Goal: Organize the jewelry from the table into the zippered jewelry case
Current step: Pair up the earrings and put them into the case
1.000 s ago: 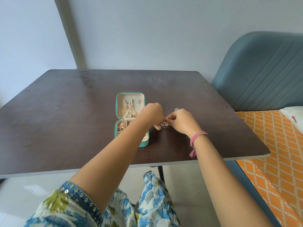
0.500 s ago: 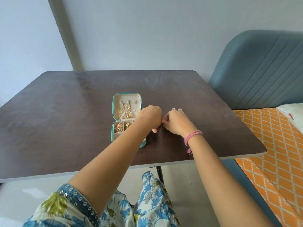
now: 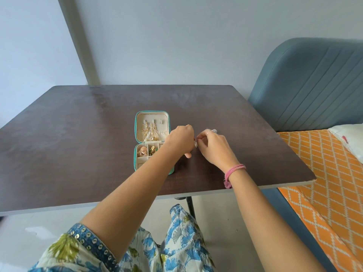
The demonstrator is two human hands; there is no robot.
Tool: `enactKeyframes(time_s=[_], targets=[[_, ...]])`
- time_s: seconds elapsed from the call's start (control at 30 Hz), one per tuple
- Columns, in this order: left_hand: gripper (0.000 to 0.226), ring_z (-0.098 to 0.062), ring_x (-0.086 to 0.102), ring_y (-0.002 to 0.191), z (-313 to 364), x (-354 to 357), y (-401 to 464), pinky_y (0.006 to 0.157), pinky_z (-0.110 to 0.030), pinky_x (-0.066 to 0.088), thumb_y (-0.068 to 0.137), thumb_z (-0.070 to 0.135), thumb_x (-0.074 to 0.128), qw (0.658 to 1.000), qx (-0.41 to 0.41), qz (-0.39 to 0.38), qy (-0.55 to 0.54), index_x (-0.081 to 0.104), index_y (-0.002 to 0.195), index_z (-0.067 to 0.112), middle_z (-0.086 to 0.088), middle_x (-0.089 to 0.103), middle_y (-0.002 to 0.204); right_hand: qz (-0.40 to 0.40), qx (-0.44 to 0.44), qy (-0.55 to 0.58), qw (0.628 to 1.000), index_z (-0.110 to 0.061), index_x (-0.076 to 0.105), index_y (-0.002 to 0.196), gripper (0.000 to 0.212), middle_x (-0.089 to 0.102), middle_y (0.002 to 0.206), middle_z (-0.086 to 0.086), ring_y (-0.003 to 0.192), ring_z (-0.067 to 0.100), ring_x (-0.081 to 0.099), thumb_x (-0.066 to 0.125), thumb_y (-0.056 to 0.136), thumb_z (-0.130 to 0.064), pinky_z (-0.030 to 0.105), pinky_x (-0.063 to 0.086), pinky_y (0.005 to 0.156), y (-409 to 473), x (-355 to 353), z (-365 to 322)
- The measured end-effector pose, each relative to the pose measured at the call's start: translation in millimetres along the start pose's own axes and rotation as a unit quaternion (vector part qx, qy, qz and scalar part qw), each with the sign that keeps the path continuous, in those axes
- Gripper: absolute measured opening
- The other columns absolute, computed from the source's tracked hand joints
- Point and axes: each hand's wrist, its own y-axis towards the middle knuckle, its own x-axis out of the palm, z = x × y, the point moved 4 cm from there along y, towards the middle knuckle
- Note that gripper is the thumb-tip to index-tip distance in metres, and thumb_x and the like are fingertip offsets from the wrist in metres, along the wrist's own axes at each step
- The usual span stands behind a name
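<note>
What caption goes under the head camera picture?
Both hands, left hand and right hand, pinch a small silvery piece beside the open jewelry case.

Lighting: soft, even daylight; bright. Pale sheen lay across the table (image 3: 98, 122) toward its far edge. Shadows faint, beneath the forearms. Wide-angle bending showed at frame edges; lower-left corner slightly blurred.

A dark brown wooden table (image 3: 78, 150) with a pale edge stands against a plain pale blue-grey wall (image 3: 176, 46), where a grey vertical strip (image 3: 78, 42) runs down behind it. To the right, a blue padded headboard (image 3: 314, 85) rises over an orange lattice-patterned bedsheet (image 3: 324, 173). Soft, even light falls on the pale floor (image 3: 49, 222)
</note>
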Motion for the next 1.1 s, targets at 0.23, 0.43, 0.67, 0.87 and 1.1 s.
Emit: enactKeyframes(time_s=[0.23,0.43,0.67,0.87,1.1], targets=[[0.016,-0.003,0.061,0.042,-0.3,-18.8,-15.2,0.033,-0.013,0.034,0.093,0.014,0.041,0.977,0.023,0.066,-0.202,0.057,0.090,0.014,-0.012,0.072,0.074,0.106,-0.003,0.127,0.986,-0.018,0.070,0.092,0.009,0.069,0.074,-0.010,0.069,-0.007,0.061,0.062,0.087,-0.019,0.000,0.039,0.060,-6.4,-17.6,-1.5],[0.008,-0.012,0.069,0.052,-0.6,-35.6,-38.3,0.033,-0.012,0.027,0.091,0.021,0.054,0.922,0.027,0.106,-0.371,0.060,0.091,0.016,0.004,0.071,0.084,0.131,0.016,0.243,0.961,-0.022,0.074,0.087,0.008,0.075,0.078,-0.006,0.076,0.002,0.069,0.070,0.081,-0.024,0.026,0.056,0.077,-8.1,-30.2,-2.2],[0.006,-0.010,0.056,0.041,-6.2,-45.2,-54.7,0.035,-0.019,0.023,0.092,0.014,0.057,0.826,0.043,0.095,-0.554,0.054,0.087,0.017,0.003,0.074,0.096,0.099,0.056,0.438,0.892,-0.019,0.072,0.088,0.009,0.076,0.085,0.003,0.086,0.018,0.072,0.067,0.085,-0.012,0.035,0.051,0.079,-15.7,-34.7,-12.0],[0.015,-0.006,0.047,0.038,-18.7,-43.0,-58.7,0.034,-0.015,0.020,0.092,0.010,0.057,0.758,0.030,0.063,-0.648,0.066,0.101,0.019,0.003,0.070,0.092,0.060,0.067,0.502,0.860,-0.020,0.073,0.094,0.013,0.076,0.089,0.002,0.085,0.012,0.070,0.064,0.087,-0.012,0.030,0.048,0.082,-21.7,-35.4,-20.8],[0.016,-0.004,0.038,0.037,-33.7,-43.6,-61.9,0.035,-0.015,0.020,0.090,0.013,0.060,0.772,-0.006,0.070,-0.631,0.071,0.099,0.018,0.006,0.072,0.093,0.040,0.070,0.486,0.870,-0.019,0.076,0.088,0.016,0.075,0.084,0.001,0.086,0.011,0.068,0.062,0.087,-0.011,0.030,0.050,0.087,-22.6,-33.7,-26.7]])
